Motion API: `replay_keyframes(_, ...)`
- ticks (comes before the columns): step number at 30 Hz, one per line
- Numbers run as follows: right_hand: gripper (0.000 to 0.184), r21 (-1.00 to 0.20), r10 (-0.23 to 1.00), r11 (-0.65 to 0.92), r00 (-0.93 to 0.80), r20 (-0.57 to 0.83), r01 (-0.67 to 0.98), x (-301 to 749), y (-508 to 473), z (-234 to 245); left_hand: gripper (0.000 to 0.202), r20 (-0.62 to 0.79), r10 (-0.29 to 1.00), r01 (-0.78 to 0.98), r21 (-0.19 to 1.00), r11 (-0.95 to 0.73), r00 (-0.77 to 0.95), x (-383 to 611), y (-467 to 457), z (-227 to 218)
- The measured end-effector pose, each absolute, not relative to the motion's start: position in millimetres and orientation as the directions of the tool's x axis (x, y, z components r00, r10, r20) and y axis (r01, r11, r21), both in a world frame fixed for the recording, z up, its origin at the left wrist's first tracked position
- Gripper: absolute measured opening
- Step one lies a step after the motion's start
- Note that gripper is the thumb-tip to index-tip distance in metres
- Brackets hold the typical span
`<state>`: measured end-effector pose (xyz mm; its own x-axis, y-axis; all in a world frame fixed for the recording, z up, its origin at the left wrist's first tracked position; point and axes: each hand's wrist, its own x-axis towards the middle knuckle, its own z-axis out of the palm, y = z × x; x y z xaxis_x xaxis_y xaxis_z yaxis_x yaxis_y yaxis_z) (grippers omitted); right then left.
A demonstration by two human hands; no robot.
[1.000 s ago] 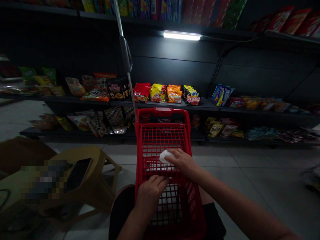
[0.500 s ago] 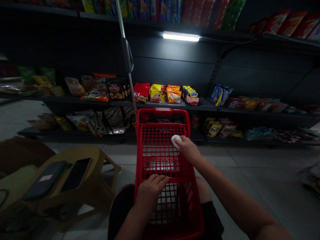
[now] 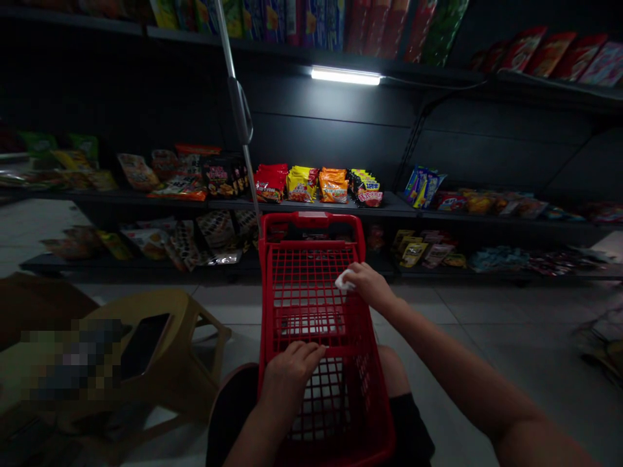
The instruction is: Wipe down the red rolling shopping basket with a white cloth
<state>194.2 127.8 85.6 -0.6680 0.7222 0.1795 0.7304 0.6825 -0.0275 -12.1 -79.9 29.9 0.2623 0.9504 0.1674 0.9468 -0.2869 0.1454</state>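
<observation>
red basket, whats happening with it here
A person's right grip holds a white cloth or tissue at the upper right of a red basket. Their left grip rests on its crossbar. The basket stands before the person, with shelves of packets beyond. A phone lies on a stool to the left.

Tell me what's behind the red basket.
Behind the red basket, a dark shelf holds colourful packets; tiled floor shows through the basket's gaps. The handle hides part of the lower shelf and whatever lies there.
</observation>
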Motion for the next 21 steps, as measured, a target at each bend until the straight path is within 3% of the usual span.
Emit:
replay_keyframes(4, 0.025, 0.102, 0.829, 0.482, -0.491, 0.267, 0.870, 170, 188, 108, 0.047, 0.188, 0.951, 0.947, 0.161, -0.277, 0.247, -12, -80, 28)
replay_keyframes(8, 0.028, 0.111, 0.904, 0.339, -0.356, 0.237, 0.934, 156, 198, 114, 0.047, 0.205, 0.947, 0.945, 0.167, -0.283, 0.247, -12, -80, 27)
replay_keyframes(15, 0.023, 0.124, 0.887, 0.433, -0.447, 0.114, 0.893, 179, 119, 88, 0.049, 0.186, 0.944, 0.940, 0.159, -0.302, 0.272, -13, -81, 28)
replay_keyframes(21, 0.021, 0.009, 0.848, 0.528, -0.528, 0.049, 0.849, 206, 25, 66, 0.046, 0.165, 0.944, 0.936, 0.162, -0.311, 0.285, -13, -81, 31)
